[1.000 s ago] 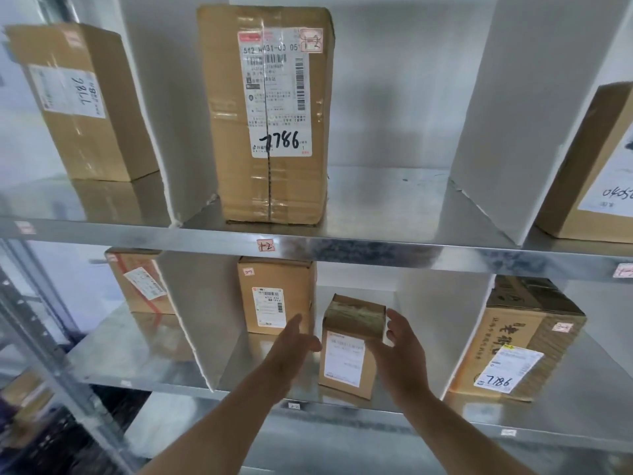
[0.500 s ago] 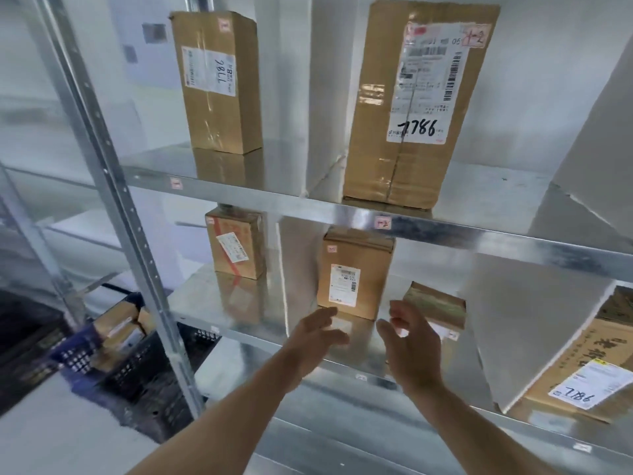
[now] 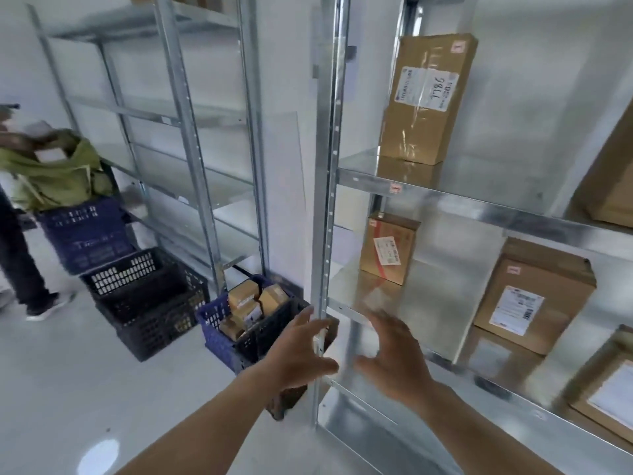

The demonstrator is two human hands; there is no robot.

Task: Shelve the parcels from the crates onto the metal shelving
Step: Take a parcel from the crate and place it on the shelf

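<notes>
My left hand (image 3: 301,354) and my right hand (image 3: 397,358) hang in the air with fingers spread, holding nothing, in front of the shelving's upright post (image 3: 329,200). On the floor behind my left hand stands a blue crate (image 3: 219,337) with several small cardboard parcels (image 3: 253,303) in it. The metal shelving (image 3: 445,204) on the right carries brown parcels: a tall one marked 7786 (image 3: 424,101) on the upper level, a small one (image 3: 388,250) and a wider one (image 3: 531,296) one level down.
A black crate (image 3: 147,299) sits left of the blue one, with another blue crate (image 3: 85,234) holding a green bag (image 3: 54,169) behind it. A person's leg (image 3: 20,265) stands at the far left. A second bare metal rack (image 3: 178,132) lines the back wall.
The view has swung left from the shelf bay to the floor crates. Both hands have left the small parcel on the shelf and now hang free by the post.
</notes>
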